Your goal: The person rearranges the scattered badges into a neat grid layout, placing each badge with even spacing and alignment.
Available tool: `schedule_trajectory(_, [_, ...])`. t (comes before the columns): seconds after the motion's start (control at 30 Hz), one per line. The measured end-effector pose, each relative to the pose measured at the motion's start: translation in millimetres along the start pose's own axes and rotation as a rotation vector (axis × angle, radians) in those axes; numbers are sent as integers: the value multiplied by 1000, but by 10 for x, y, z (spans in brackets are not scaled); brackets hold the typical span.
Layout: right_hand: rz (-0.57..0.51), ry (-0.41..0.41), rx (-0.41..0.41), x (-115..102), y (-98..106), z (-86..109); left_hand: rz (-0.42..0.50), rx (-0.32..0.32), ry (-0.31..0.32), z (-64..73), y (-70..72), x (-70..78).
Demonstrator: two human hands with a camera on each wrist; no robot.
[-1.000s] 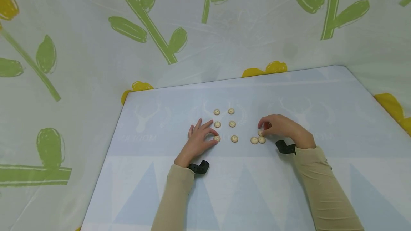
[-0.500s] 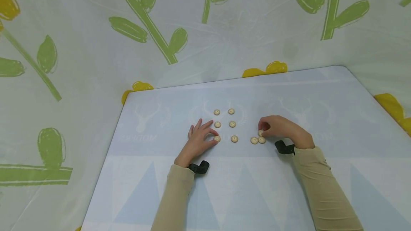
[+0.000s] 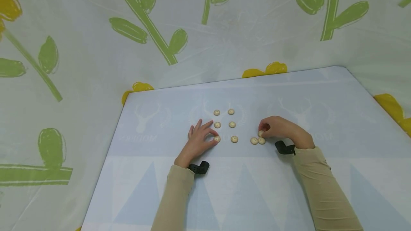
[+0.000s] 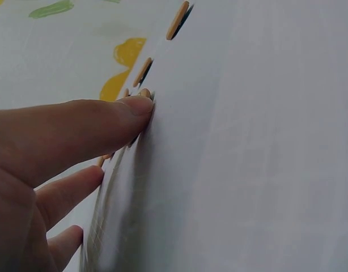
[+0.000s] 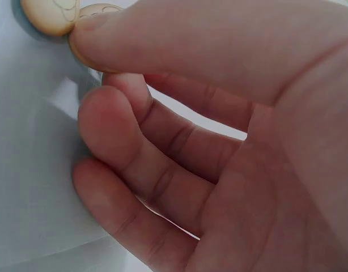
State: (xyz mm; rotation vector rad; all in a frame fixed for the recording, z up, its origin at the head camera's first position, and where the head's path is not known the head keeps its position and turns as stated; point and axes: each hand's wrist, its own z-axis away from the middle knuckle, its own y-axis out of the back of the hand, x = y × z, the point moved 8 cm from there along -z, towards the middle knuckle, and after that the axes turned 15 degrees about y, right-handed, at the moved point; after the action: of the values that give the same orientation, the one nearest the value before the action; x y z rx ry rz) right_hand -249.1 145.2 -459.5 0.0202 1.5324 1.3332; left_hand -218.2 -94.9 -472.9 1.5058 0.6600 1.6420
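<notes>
Between thumb and index finger, my left hand (image 3: 196, 141) pinches the edge of a small round wooden disc (image 3: 217, 139) with dark markings, its other fingers spread out. In the left wrist view, the thumb hides most of that disc. My right hand (image 3: 283, 129) holds another wooden disc (image 3: 261, 133) by thumb and fingertips, right at a pair of discs. The right wrist view shows the thumb over this disc, an engraved disc (image 5: 52, 14) beside it, and the remaining fingers curled loosely.
Two discs close together, a left one (image 3: 254, 140) and a right one (image 3: 261, 140), lie just below the right fingertips. Several more discs, such as one disc (image 3: 234, 139), form two columns by the left hand. The pale patterned table (image 3: 244, 191) meets a leaf-print cloth (image 3: 244, 45) behind.
My right hand's fingertips have drawn in around the disc, with the hand shifting very slightly. The left hand and the other discs stay in place.
</notes>
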Motion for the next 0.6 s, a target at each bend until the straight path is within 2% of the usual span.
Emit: schedule_trajectory(0.6, [-4, -30, 10, 80, 8, -13, 5, -8, -8, 14, 32, 28])
